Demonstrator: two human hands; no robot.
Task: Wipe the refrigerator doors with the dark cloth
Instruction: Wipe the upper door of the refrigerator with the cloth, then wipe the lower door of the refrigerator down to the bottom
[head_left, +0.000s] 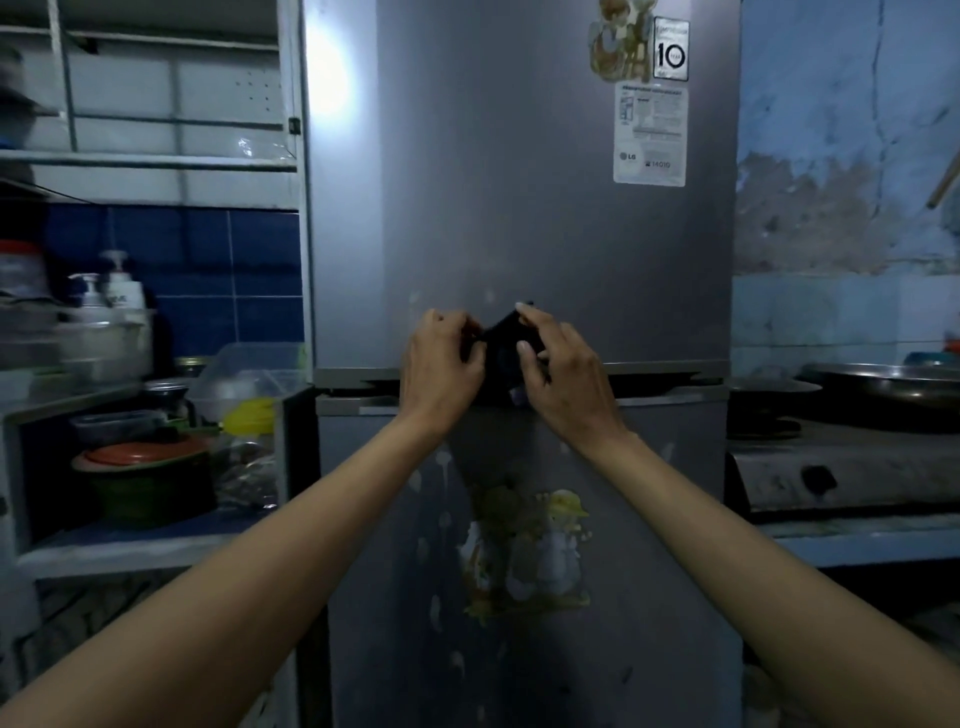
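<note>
While hands pinch, dark cloth (501, 353) (bunched), smooth door (519, 208)

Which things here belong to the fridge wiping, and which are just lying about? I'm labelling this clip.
Job:
cloth, held by left hand and right hand
upper door
lower door

Lying about:
pump bottles
red-lidded pot
pan
stove

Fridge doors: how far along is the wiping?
Nothing looks done: the lower door shows pale smears. In hand: the left hand and right hand both grip the cloth, off the upper door. Left: both doors.
</note>
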